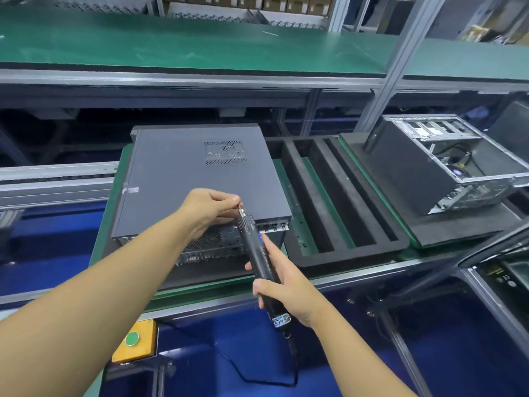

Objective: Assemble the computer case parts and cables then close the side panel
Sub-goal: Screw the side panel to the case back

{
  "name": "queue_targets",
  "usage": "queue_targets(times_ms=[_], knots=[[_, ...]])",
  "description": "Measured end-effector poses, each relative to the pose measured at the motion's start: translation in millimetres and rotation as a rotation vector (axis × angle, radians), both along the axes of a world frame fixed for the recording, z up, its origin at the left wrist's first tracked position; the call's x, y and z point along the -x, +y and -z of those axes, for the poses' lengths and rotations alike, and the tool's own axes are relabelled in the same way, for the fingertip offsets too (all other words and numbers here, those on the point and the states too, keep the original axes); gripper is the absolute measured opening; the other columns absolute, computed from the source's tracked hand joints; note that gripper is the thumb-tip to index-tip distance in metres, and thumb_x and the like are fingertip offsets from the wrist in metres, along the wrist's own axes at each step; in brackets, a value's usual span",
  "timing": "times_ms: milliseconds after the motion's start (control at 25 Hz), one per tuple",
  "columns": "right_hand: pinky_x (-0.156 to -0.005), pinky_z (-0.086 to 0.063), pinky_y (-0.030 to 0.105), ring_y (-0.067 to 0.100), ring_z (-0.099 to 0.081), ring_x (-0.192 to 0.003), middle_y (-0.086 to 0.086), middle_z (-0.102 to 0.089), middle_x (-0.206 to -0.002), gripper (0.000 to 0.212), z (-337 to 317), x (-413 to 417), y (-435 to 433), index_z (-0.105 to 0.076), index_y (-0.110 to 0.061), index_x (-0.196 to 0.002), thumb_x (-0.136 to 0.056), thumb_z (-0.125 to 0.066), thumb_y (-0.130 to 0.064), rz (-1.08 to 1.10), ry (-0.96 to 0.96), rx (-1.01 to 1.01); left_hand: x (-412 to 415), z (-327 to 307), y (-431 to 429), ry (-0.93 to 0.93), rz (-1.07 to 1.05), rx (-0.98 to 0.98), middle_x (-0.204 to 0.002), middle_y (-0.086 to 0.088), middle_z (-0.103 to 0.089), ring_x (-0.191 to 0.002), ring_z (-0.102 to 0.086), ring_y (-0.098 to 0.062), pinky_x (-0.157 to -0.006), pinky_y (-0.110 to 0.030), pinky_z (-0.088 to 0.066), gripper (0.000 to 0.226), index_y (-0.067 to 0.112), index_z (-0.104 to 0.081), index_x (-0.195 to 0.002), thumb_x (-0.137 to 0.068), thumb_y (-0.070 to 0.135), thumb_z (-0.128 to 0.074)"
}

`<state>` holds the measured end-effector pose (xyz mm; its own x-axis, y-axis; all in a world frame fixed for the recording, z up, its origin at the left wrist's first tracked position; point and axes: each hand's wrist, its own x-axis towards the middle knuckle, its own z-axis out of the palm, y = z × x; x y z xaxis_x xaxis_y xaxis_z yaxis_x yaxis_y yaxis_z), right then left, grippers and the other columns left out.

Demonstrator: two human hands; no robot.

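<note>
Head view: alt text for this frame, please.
A person's right hand grips a black electric screwdriver while the left hand pinches its bit tip above the rear edge of a closed grey metal computer case. A black foam tray and an open metal case lie to the right.

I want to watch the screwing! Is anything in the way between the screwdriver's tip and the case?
Only the person's own left hand: its fingers pinch the tip of the screwdriver, which the right hand holds by the near edge of the case. Nothing else visible lies between tip and case.
</note>
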<state>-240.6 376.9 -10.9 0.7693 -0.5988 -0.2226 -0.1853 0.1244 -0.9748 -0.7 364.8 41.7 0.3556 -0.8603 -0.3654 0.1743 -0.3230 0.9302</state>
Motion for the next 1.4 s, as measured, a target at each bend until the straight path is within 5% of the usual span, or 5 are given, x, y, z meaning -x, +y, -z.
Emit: queue_targets(times_ms=[160,240,480,720,1400], knots=[[-0.078,-0.059,0.040,0.024,-0.061,-0.070,-0.006,-0.068,-0.121,0.086,16,18,11,-0.024,-0.057,-0.152,-0.088,-0.068,-0.020,0.032,-0.013,-0.038,-10,-4,-1,-0.987,0.265,-0.037,-0.088,0.006,-0.075,-0.082,-0.067,-0.016,-0.082,-0.030,-0.053,0.018,0.017,-0.077,-0.095,-0.093,0.031,-0.065],[-0.073,-0.057,0.037,0.023,-0.061,-0.070,-0.005,-0.069,-0.120,0.087,18,23,16,-0.023,-0.053,-0.154,-0.089,-0.068,-0.018,0.042,-0.024,-0.070,-12,-3,-1,-1.279,0.414,0.015,-0.125,0.003,-0.065,-0.115,-0.057,-0.020,-0.102,-0.035,-0.042,0.023,0.025,-0.073,-0.115,-0.096,0.030,-0.060],[-0.064,-0.057,0.038,0.019,-0.059,-0.075,0.001,-0.068,-0.115,0.087,23,30,31,-0.026,-0.058,-0.151,-0.085,-0.072,-0.025,0.044,-0.028,-0.077,-16,21,20,-1.368,0.619,-0.109,-0.164,0.010,-0.013,-0.151,-0.011,-0.016,-0.119,-0.048,-0.019,0.074,0.037,-0.028,-0.153,-0.090,0.035,-0.068],[-0.071,-0.060,0.043,0.025,-0.060,-0.072,0.012,-0.066,-0.110,0.085,37,42,56,-0.025,-0.070,-0.143,-0.084,-0.072,-0.031,0.074,0.014,-0.099,8,42,21,-1.353,0.328,-0.067,-0.160,0.007,-0.027,-0.150,-0.017,-0.020,-0.119,-0.055,-0.010,0.058,0.035,-0.043,-0.146,-0.092,0.046,-0.062],[-0.069,-0.058,0.037,0.024,-0.061,-0.062,0.002,-0.071,-0.089,0.084,50,48,44,-0.022,-0.079,-0.136,-0.081,-0.068,-0.036,0.229,-0.014,-0.058,25,40,7,-1.767,0.406,-0.061,-0.161,0.008,-0.024,-0.140,-0.034,-0.024,-0.114,-0.054,-0.025,0.058,0.040,-0.033,-0.148,-0.094,0.061,-0.039]])
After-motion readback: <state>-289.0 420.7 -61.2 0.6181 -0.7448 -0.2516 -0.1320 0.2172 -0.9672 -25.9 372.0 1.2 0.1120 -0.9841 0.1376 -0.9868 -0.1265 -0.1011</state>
